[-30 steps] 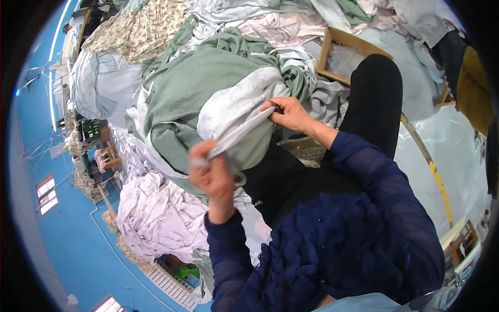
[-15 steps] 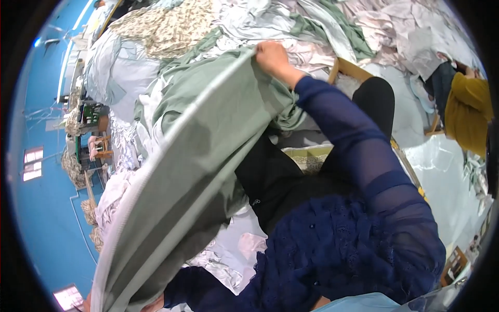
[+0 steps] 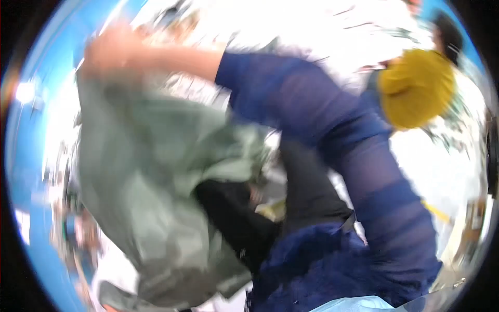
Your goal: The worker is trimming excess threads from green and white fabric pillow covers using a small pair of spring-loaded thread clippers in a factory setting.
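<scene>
My right hand (image 3: 117,52), smeared by motion, is raised at the upper left with the arm reaching across. It is closed on the upper edge of a large grey-green cloth (image 3: 140,151). The cloth hangs in loose folds down the left side and lies against my black-clad leg (image 3: 234,208). At the bottom left edge, beside a narrow fold of the cloth, a small skin-coloured patch shows. It may be part of my left hand, whose fingers are hidden.
A person in a mustard-yellow top (image 3: 418,88) is bent over at the upper right. Heaped pale and patterned fabrics (image 3: 332,31), blurred and overexposed, spread across the far side. A blue wall (image 3: 23,171) stands at the left.
My right hand has swung left and upward, carrying the cloth's edge along. The taut cloth has slackened into folds. My view has shifted, and the whole scene is blurred.
</scene>
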Demonstrator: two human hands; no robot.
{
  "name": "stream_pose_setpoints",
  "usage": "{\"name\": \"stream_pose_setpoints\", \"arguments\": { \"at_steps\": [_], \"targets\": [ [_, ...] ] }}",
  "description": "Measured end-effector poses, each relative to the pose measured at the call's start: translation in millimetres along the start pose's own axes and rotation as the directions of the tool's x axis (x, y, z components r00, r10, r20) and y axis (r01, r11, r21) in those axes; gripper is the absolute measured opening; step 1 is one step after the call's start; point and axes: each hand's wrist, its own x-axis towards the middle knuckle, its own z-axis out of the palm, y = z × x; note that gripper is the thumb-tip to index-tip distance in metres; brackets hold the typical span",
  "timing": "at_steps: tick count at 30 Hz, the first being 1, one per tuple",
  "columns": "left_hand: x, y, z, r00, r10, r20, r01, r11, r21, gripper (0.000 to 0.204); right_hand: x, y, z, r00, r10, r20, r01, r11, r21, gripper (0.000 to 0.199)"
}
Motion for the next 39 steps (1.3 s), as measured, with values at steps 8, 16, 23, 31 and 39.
{"name": "stream_pose_setpoints", "arguments": {
  "at_steps": [8, 16, 23, 31, 39],
  "targets": [
    [-82, -69, 133, 0.62, -0.005, 0.784, -0.168, 0.976, 0.14, 0.058, -273, -85, -21, 0.961, 0.26, 0.094, -0.264, 0.758, 0.597, 0.017],
    [-182, -81, 179, 0.584, -0.045, 0.811, 0.129, 0.991, -0.037, 0.031, -370, -89, -45, 0.863, 0.385, 0.327, -0.499, 0.754, 0.428, 0.02],
    [-199, -129, 177, 0.731, -0.095, 0.675, 0.073, 0.995, 0.061, 0.018, -432, -71, -34, 0.833, 0.44, 0.336, -0.535, 0.796, 0.282, 0.016],
    [-230, -180, 167, 0.713, -0.256, 0.653, 0.016, 0.937, 0.35, 0.006, -482, -38, -49, 0.815, 0.484, 0.317, -0.533, 0.842, 0.084, 0.02],
    [-224, -196, 169, 0.691, -0.329, 0.643, 0.103, 0.926, 0.364, 0.011, -523, -10, -59, 0.764, 0.604, 0.226, -0.622, 0.783, 0.013, 0.022]
  ]
}}
